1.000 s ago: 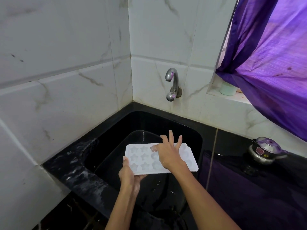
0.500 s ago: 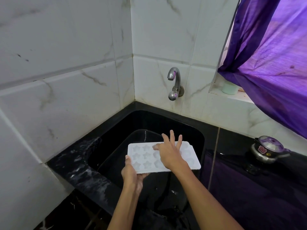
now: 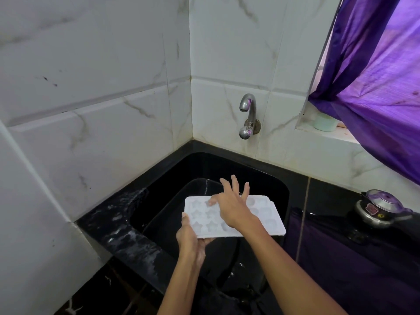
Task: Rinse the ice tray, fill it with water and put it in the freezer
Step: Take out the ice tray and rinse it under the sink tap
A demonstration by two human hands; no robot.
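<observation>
A single wide-angle view comes from the person's head, looking forward and steeply down into a tiled corner. The glossy black rectangular sink fills the centre, close below the lens, with both forearms entering from 6 o'clock. The curved chrome wall tap sits just above centre toward 12 o'clock, the white marble-veined wall tiles spread from 9 to 12 o'clock, and the shiny purple curtain hangs at 2 o'clock. Straight lines bow near the frame edges.

Left hand gripping, thumb on top; right hand splayed, fingers straight.
</observation>
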